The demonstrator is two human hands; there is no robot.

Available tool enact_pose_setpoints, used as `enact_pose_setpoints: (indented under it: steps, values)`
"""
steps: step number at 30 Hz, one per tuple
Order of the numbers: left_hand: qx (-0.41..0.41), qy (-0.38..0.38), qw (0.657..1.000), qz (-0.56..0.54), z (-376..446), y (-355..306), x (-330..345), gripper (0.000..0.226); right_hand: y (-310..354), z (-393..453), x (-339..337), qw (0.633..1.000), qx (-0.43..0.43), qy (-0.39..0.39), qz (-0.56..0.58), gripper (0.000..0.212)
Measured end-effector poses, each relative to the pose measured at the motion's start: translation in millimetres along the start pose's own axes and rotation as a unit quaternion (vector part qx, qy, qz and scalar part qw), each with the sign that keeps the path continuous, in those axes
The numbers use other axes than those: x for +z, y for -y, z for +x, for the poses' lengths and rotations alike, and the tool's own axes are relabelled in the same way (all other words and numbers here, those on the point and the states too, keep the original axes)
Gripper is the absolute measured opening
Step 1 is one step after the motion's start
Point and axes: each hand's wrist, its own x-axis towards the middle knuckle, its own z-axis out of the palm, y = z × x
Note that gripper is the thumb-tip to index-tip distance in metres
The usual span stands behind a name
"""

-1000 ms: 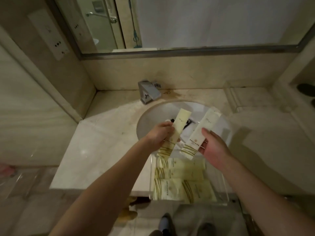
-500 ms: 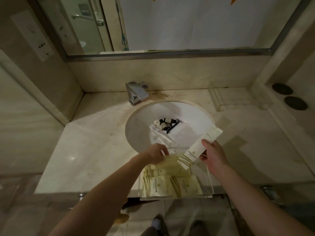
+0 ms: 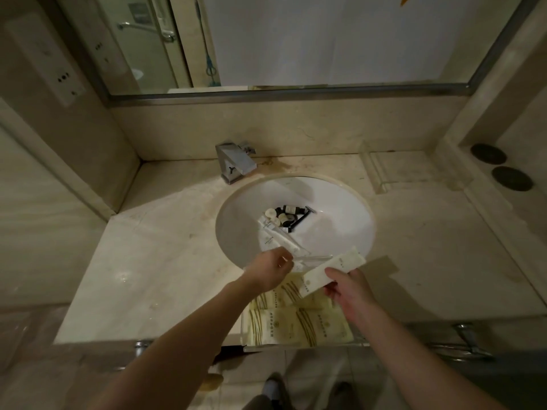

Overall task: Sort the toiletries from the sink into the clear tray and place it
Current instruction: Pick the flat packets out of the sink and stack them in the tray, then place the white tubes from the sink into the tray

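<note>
A: Starting nearest the front edge of the worktop (image 3: 154, 261), what sits there?

B: One clear tray (image 3: 244, 329), overhanging that front edge. It holds pale yellow sachets (image 3: 299, 324) lying flat; I count about four, though the hands cover the far ones, so I cannot be sure.

A: And the hands?

B: Two. The right hand (image 3: 347, 291) hangs over the tray's far part, thumb and fingers pinched on one white sachet (image 3: 331, 273) that slants up toward the right. The left hand (image 3: 268, 270) is at the sink's near rim, over the tray's far left corner. Its fingers are curled together; whether they hold anything, I cannot tell.

A: What remains in the sink (image 3: 340, 208)?

B: One basin, white and round. Near its front slope lie white packets (image 3: 273, 236), two or perhaps three, overlapping. Beyond them, around the drain, is a cluster of small dark bottles (image 3: 291, 214); roughly three, with two or three pale round caps beside them. One black razor (image 3: 302, 218) lies touching the cluster on its right.

A: Further back?

B: One square metal tap (image 3: 236, 161) at the sink's far left. One clear holder (image 3: 384, 170) stands empty near the worktop's far right corner. Two dark round discs (image 3: 500, 167) rest on the ledge to the right.
</note>
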Motion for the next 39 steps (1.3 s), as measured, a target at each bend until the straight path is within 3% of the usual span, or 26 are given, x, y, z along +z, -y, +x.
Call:
enact_pose_setpoints:
  steps: [3, 8, 11, 16, 20, 23, 28, 33, 39]
  values:
    - [-0.01, 0.124, 0.991, -0.057, -4, -1, -10, 0.025, -7, -4, 10, 0.998, 0.027, 0.019, 0.059, 0.019]
    - [-0.005, 0.133, 0.991, -0.002, -7, 7, -15, 0.032, -14, 2, 8, 0.998, 0.037, -0.012, 0.053, 0.015]
    - [0.003, 0.125, 0.988, 0.086, -8, 14, -15, 0.034, -17, 13, -4, 0.993, -0.012, -0.083, -0.078, 0.016]
    - [0.044, 0.1, 0.968, 0.225, -13, 22, -12, 0.022, -28, 19, -8, 0.927, -0.02, -0.038, -0.374, 0.011]
    - [0.089, 0.091, 0.941, 0.312, -16, 20, -7, 0.02, -26, 20, -7, 0.87, -0.047, -0.037, -0.489, 0.011]
    - [0.079, 0.09, 0.936, 0.33, -17, 21, -4, 0.021, -25, 18, -6, 0.839, -0.056, -0.026, -0.541, 0.017]
    - [0.067, 0.096, 0.945, 0.306, -13, 20, -7, 0.02, -19, 20, -5, 0.8, -0.079, -0.026, -0.595, 0.035]
    - [0.018, 0.048, 0.979, 0.198, 0, 10, -20, 0.01, -4, 25, 3, 0.809, -0.132, -0.029, -0.572, 0.019]
    - [-0.079, -0.048, 0.991, 0.094, 33, 11, -42, 0.013, 27, 46, 18, 0.826, -0.196, -0.019, -0.529, 0.004]
